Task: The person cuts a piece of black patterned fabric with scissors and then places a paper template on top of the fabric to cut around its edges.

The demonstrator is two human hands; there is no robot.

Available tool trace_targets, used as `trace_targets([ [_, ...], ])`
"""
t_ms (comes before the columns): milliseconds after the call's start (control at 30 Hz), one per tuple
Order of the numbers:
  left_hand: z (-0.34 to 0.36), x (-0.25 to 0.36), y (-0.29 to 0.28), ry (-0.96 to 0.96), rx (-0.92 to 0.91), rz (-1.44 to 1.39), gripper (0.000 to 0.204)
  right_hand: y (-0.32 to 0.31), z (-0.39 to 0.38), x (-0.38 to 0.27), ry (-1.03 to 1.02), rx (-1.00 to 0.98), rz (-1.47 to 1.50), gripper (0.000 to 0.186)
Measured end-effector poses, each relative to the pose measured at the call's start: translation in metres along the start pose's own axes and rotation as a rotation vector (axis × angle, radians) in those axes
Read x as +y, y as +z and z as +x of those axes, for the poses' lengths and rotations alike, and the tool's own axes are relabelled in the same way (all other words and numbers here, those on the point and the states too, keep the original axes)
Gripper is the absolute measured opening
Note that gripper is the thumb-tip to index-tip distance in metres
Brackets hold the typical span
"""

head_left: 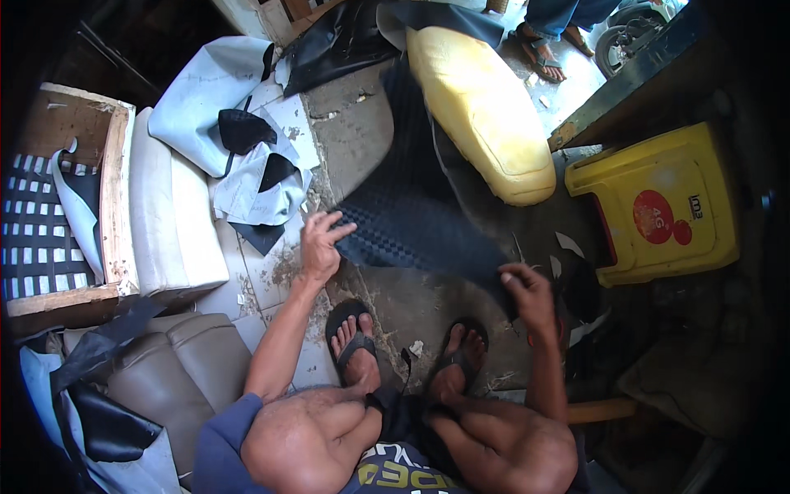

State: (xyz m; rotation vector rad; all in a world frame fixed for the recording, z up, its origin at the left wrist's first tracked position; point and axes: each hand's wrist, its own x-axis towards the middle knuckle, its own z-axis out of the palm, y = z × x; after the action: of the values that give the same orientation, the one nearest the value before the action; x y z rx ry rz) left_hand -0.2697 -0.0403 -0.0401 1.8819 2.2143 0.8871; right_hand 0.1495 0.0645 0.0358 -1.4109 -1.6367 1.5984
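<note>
My left hand (321, 243) pinches the left edge of a black sheet of checker-textured vinyl (411, 239), its index and middle fingers raised over it. My right hand (525, 292) grips the sheet's right end between thumb and fingers. The sheet spreads above my sandalled feet and runs back in a dark length alongside a yellow foam seat pad (481, 115), which lies beyond my hands on the right. Pale-backed vinyl offcuts (259, 198) lie to the left of my left hand.
At left are a wooden webbed frame (115, 189), a white cushion (185, 247) and a brown cushion (193, 366). A yellow plastic stool (691, 198) stands right, below a dark board (625, 82). Another person's sandalled feet (547, 58) and a wheel (613, 53) show at the top.
</note>
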Motion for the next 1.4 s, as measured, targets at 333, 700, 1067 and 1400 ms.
trace_targets([
  [333,-0.107,-0.006,-0.019,-0.180,-0.367,0.099,0.044,0.015,-0.084,0.022,0.486,-0.372,0.455,0.034],
  [700,-0.126,-0.046,-0.072,-0.382,-0.271,0.256,0.043,0.106,0.068,0.009,0.050,-0.251,-0.107,0.032],
  [1067,-0.166,-0.084,-0.061,-0.641,-0.233,0.200,0.028,0.209,0.158,0.029,-0.536,-0.343,-0.568,0.030],
  [1400,-0.090,-0.066,-0.034,-0.440,-0.033,-0.020,0.028,0.150,0.116,0.054,-0.284,-0.092,-0.417,0.019],
])
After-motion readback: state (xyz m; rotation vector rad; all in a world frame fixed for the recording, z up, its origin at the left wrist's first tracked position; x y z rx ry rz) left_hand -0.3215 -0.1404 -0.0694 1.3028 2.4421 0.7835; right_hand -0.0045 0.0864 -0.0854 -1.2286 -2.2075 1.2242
